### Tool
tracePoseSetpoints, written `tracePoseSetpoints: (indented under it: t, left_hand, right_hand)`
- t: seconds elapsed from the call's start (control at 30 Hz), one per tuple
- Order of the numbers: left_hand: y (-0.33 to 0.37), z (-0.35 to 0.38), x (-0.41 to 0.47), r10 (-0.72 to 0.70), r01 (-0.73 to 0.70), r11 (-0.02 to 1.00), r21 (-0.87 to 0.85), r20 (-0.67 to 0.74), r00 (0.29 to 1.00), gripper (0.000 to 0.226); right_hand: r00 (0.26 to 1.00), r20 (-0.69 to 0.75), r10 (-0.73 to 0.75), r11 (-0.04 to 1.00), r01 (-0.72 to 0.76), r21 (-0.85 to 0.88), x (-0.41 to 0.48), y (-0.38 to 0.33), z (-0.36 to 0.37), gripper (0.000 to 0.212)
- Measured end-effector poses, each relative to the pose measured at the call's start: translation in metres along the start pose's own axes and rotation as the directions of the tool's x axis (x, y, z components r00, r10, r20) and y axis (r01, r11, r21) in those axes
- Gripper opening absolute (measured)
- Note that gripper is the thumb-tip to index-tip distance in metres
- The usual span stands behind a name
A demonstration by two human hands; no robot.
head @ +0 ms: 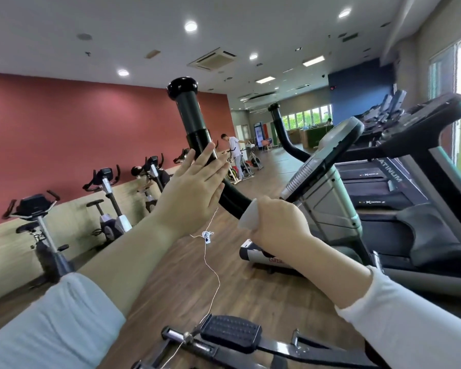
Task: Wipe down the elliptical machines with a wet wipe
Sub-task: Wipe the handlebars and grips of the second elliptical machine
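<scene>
Two hands engage the near black curved tubular elliptical handlebar (192, 115). The left hand (194, 187), fingers straight, rests flat against the upper shaft. The right hand (277, 222) grips the white wet wipe (248, 218) around the lower bend. Judged remaining: top grip, far black handlebar (282, 129), grey console (328, 155), black ribbed pedal (230, 332).

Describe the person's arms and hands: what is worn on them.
The left hand and right hand are bare: no gloves, rings or watch visible. Both arms wear white long sleeves; the left sleeve ends near the elbow, the right sleeve partway up the forearm.
</scene>
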State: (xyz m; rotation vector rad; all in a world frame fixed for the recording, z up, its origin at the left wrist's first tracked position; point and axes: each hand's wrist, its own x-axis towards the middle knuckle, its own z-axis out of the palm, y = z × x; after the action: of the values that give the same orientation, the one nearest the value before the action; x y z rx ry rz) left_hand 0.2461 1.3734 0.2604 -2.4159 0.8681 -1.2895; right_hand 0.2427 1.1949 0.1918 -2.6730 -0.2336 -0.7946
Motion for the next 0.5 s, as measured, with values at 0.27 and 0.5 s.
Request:
tracePoseSetpoints:
  t: [0.27,0.5]
  left_hand:
    - [0.023,0.009,-0.02,-0.005,0.01,0.994,-0.113,0.041,0.999,0.05]
    - [0.03,0.007,-0.021,-0.052,0.068,0.985,-0.156,0.102,0.993,0.051]
  right_hand:
    - [0.996,0.013,0.087,0.995,-0.086,-0.041,-0.043,0.047,0.001,0.026]
    - [0.987,0.087,0.136,0.982,-0.146,0.118,-0.032,0.026,-0.01,0.025]
